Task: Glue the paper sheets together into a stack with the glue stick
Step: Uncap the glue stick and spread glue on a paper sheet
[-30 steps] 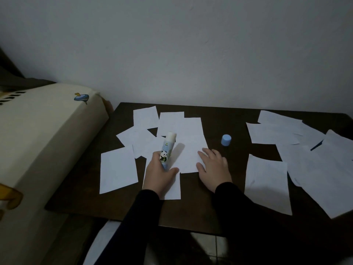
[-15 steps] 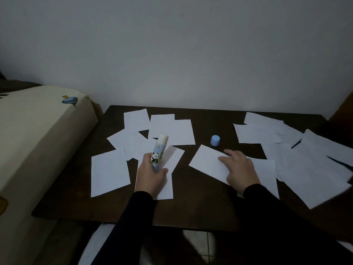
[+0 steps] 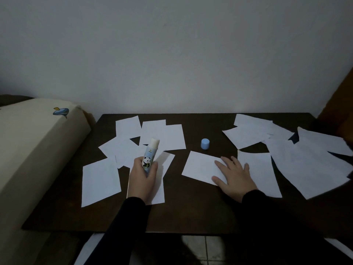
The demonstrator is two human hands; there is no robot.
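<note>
Right-hand fingers (image 3: 226,165) flat, dragging white paper sheet (image 3: 200,167) rightward off pile; left hand (image 3: 142,178) grips uncapped panda-print glue stick (image 3: 150,156); stacking next.

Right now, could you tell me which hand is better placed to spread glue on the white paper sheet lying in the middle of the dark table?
The left hand: it already grips the uncapped panda-print glue stick. The right hand lies flat on that white paper sheet, steadying it.

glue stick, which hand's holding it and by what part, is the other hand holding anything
The left hand grips the glue stick round its lower barrel. The right hand holds nothing; it rests flat on a paper sheet.
</note>
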